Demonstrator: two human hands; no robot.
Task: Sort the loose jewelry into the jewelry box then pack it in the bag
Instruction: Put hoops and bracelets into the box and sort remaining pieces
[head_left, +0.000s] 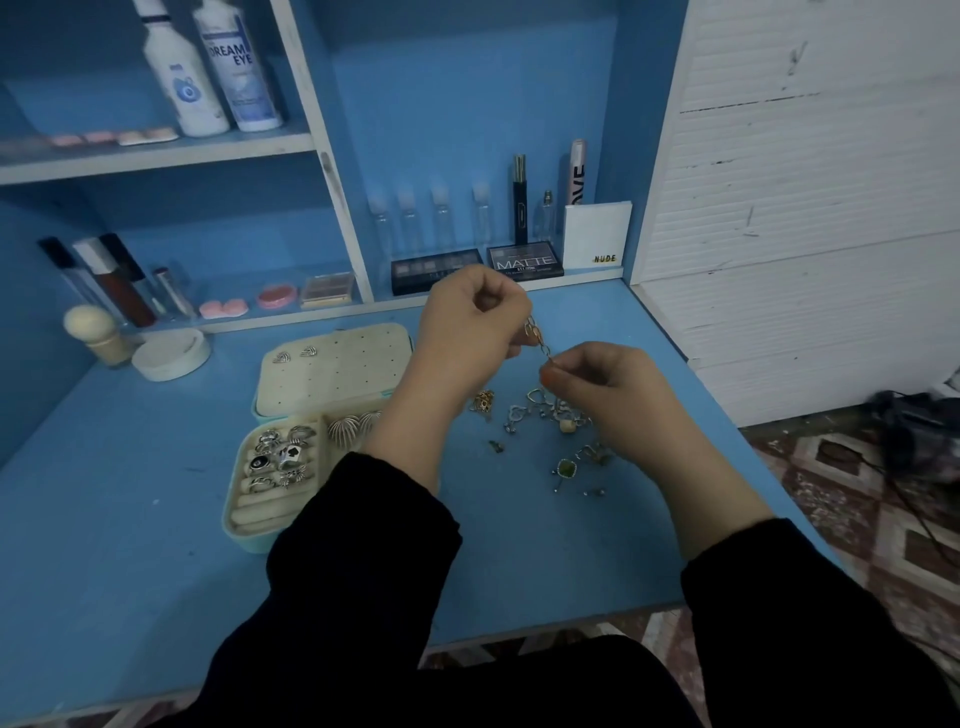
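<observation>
- Between the fingertips, above the blue desk (130, 545), a gold link chain (535, 335) is hanging stretched. The left hand (467, 322) is pinching its far end with curled fingers, and the right hand (597, 382) is pinching its near end between thumb and forefinger.
- Judging by its thin links, the chain is likely handling as light, limp and quick to tangle, so gripping both ends is looking sensible.
- Just beneath the hands, loose jewelry (545, 421) is lying scattered on the desk.
- Further left, the open jewelry box (343, 379) is holding rings (275, 457) in its near tray and earrings (296, 354) on its lid.
- No bag is showing.
</observation>
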